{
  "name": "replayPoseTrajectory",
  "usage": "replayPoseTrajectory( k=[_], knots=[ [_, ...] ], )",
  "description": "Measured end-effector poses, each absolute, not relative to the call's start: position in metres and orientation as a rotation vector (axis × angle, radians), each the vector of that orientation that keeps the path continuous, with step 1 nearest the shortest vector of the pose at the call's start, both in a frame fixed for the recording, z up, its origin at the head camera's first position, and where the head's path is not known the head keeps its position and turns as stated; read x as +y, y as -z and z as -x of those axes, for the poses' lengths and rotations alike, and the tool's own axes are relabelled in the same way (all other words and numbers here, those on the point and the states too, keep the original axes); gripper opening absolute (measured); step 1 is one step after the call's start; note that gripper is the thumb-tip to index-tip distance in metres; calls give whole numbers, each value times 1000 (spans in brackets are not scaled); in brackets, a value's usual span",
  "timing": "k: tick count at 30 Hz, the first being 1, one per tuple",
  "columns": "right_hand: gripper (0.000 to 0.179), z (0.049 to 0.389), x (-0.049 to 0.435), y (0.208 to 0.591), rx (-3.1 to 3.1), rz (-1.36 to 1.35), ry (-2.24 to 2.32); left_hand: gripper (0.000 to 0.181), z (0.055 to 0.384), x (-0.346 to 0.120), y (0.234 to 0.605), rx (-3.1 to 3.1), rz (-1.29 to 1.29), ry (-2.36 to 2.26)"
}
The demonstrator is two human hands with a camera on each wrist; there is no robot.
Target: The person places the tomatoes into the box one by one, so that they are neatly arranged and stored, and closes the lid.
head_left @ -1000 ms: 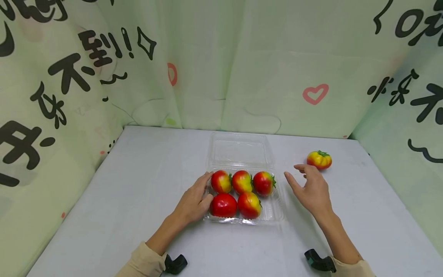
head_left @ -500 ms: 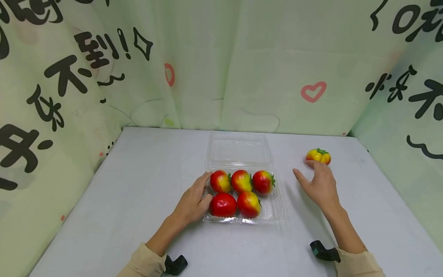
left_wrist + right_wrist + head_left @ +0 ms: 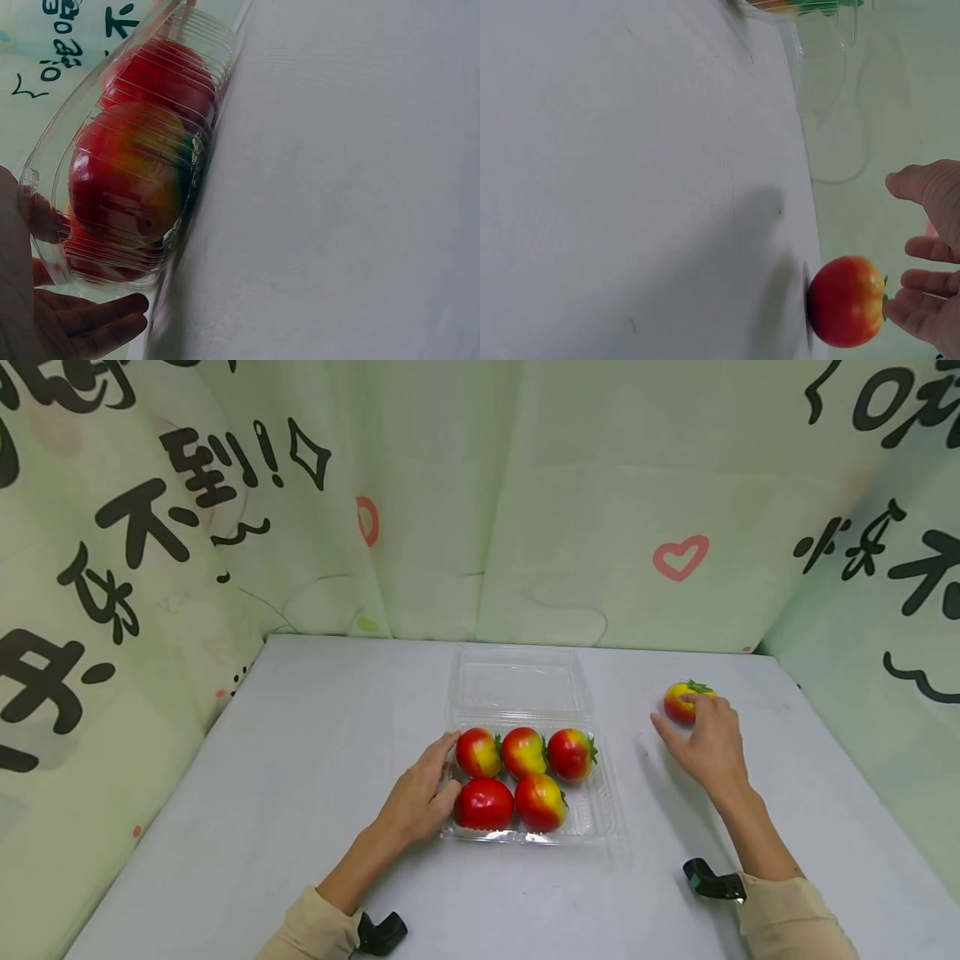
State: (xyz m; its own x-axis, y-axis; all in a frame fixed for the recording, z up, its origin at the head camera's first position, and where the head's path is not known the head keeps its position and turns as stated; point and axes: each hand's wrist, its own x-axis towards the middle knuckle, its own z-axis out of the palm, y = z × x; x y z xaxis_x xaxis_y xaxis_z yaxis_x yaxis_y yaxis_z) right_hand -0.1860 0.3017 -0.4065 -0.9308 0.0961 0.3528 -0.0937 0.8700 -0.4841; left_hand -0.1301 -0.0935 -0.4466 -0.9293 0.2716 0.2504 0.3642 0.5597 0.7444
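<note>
My left hand (image 3: 420, 797) holds the left edge of a clear plastic clamshell box (image 3: 596, 827), thumb and forefinger at its rim. In the left wrist view, other fingers (image 3: 112, 315) extend outside the box (image 3: 157, 281). Several red-and-yellow tomatoes fill most of it, including a plain red one (image 3: 484, 804) beside the thumb. The box's front right spot holds no tomato. My right hand (image 3: 712, 743) reaches over a loose tomato (image 3: 677, 703) at the back right, thumb and fingers spread apart. In the right wrist view, its fingertips are right by the green leaves of this tomato (image 3: 846, 301).
The box's lid (image 3: 517, 685) lies folded back behind it on the white table (image 3: 322, 735). A pale green curtain (image 3: 585, 527) with black writing and hearts encloses the table's back and sides. Black devices (image 3: 382, 933) sit at both wrists.
My right hand has moved right and away from me, from beside the box to over the loose tomato. The left hand and the box have stayed in place.
</note>
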Motion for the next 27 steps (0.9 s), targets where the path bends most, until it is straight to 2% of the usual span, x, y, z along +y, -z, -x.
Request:
replayPoseTrajectory(
  k=[27],
  knots=[
    [54, 217, 322, 410, -2697, 4, -734, 69, 129, -93, 446, -2693, 536, 1304]
  ],
)
